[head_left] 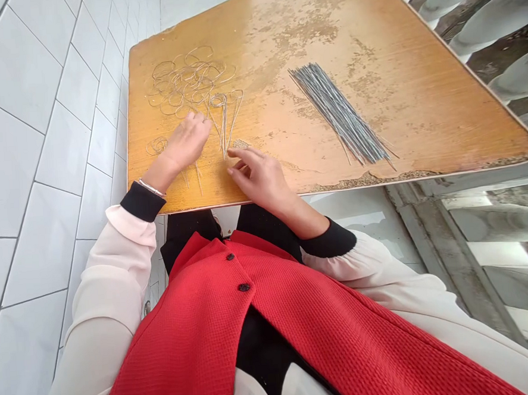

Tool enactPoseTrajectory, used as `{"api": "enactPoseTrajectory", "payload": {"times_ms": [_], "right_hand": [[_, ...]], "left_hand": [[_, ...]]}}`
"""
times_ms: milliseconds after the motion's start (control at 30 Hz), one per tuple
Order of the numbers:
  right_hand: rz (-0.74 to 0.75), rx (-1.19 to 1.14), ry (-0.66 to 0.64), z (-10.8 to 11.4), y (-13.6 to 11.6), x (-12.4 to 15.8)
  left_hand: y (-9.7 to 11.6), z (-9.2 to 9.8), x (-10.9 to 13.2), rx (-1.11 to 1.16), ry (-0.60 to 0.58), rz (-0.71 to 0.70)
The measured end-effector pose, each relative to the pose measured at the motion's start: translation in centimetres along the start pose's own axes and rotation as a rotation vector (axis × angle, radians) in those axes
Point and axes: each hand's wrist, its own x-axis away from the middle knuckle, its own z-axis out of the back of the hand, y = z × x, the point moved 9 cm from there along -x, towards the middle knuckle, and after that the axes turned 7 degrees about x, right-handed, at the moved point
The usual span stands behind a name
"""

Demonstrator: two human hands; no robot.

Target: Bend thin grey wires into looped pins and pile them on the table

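Observation:
Fingers curled together, my left hand (189, 136) rests over the left part of the table beside several thin bent wires (226, 119); whatever it may grip is hidden under the fingers. My right hand (263, 176) is near the table's front edge, thumb and fingers apart, just right of the lower ends of the bent wires, holding nothing. Behind my left hand spreads a loose tangle of looped wire (189, 80). A smaller wire coil (157, 145) lies left of that hand. To the right lies a bundle of straight grey wires (339, 112), slanting toward the front.
The worn wooden table (441, 103) has a chipped front edge at the right. A white tiled wall (27, 128) runs along the left side. White balusters (481, 23) stand beyond the table's right edge.

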Motion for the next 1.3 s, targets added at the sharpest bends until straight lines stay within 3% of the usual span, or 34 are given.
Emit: {"api": "enactPoseTrajectory", "payload": {"times_ms": [167,333,433,567,733,1300], "right_hand": [[-0.309,-0.317,-0.105,-1.4,2.8,-2.0],[-0.430,-0.707,-0.065,-0.8,2.0,-2.7],[-0.458,-0.843,-0.080,-0.4,1.0,-2.3],[-0.462,-0.913,-0.081,-0.1,0.3,-1.7],[-0.468,-0.986,-0.063,0.0,-0.5,-1.0],[-0.497,-1.054,-0.074,-0.8,-1.0,0.1]], "left_hand": [[-1.5,1.4,-0.1,0.155,0.136,-0.086],[-2.2,2.5,0.7,0.357,0.241,-0.123],[-1.4,2.8,2.2,0.464,0.247,-0.121],[0.7,2.1,3.8,0.492,0.194,-0.185],[1.7,1.5,4.5,0.399,0.218,-0.171],[2.5,1.7,5.7,0.370,0.338,-0.126]]}}
